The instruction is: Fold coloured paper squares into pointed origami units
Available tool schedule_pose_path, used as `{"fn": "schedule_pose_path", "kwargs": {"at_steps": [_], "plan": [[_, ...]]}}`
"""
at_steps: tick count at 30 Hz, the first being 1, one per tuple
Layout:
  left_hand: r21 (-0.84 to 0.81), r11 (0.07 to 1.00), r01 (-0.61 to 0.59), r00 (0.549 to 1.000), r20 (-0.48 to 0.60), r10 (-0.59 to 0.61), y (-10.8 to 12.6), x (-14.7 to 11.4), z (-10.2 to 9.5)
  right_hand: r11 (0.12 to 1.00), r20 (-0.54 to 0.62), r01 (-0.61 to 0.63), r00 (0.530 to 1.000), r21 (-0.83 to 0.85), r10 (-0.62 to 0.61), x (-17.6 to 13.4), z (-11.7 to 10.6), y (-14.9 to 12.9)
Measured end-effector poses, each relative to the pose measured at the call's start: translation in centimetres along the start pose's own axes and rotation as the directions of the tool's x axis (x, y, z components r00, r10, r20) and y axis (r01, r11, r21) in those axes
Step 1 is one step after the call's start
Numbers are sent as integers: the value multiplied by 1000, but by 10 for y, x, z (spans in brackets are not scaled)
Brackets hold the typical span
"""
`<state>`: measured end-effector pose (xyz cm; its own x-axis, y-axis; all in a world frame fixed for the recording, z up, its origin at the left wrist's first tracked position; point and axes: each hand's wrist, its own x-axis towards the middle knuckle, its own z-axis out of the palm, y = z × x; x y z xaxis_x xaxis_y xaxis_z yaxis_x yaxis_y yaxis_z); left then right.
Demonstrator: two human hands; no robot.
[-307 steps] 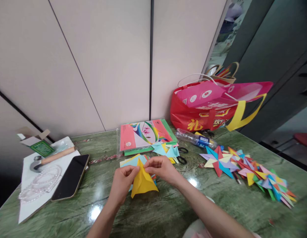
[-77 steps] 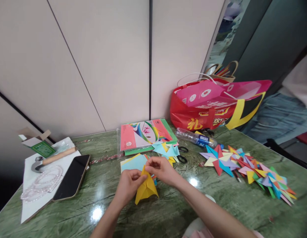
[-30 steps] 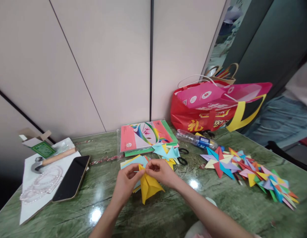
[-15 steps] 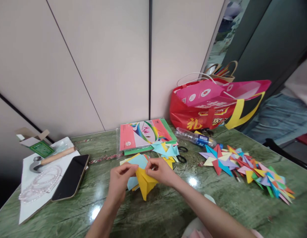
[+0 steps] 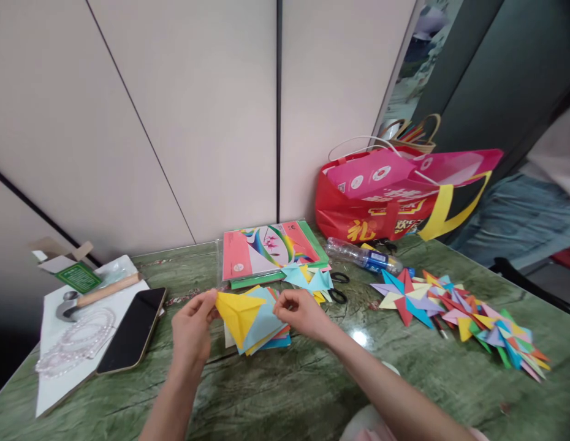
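Note:
My left hand (image 5: 193, 327) pinches one corner of a folded piece of yellow paper (image 5: 239, 312), which hangs out to the right with creases showing. Just right of the paper, my right hand (image 5: 301, 312) has its fingers curled together, with nothing visible in them and a small gap from the yellow tip. Under both lies a stack of coloured paper squares (image 5: 266, 324), a light blue one on top. Behind my right hand are folded light blue and yellow paper pieces (image 5: 307, 278) beside black-handled scissors (image 5: 339, 296).
Packs of coloured paper (image 5: 266, 248) lie by the wall. Further right are a plastic bottle (image 5: 363, 256), a red bag (image 5: 381, 196) and several folded paper stars (image 5: 407, 296). At left are a phone (image 5: 132, 331), a hammer (image 5: 105, 291), bead strings (image 5: 78, 343) and a green box (image 5: 78, 275).
The yellow paper was held between both hands; my right hand has let go. My left hand has moved left and slightly up with it, uncovering more of the stack.

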<state>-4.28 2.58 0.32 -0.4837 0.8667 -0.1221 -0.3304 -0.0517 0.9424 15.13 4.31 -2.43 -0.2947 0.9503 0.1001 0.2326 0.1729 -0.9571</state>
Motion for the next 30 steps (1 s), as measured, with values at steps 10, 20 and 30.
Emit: {"fn": "schedule_pose_path", "kwargs": {"at_steps": [10,20,30], "plan": [[260,957,-130,977,198,79,-10,-13,8,995,-27,30,999,96,-27,-1,4,-3],[362,913,-188,922,386,37,-10,-27,16,932,227,-105,974,348,25,-6,9,-2],[412,905,-104,936,348,-51,-12,-29,17,968,-115,232,963,-96,-242,-7,7,-2]]}}
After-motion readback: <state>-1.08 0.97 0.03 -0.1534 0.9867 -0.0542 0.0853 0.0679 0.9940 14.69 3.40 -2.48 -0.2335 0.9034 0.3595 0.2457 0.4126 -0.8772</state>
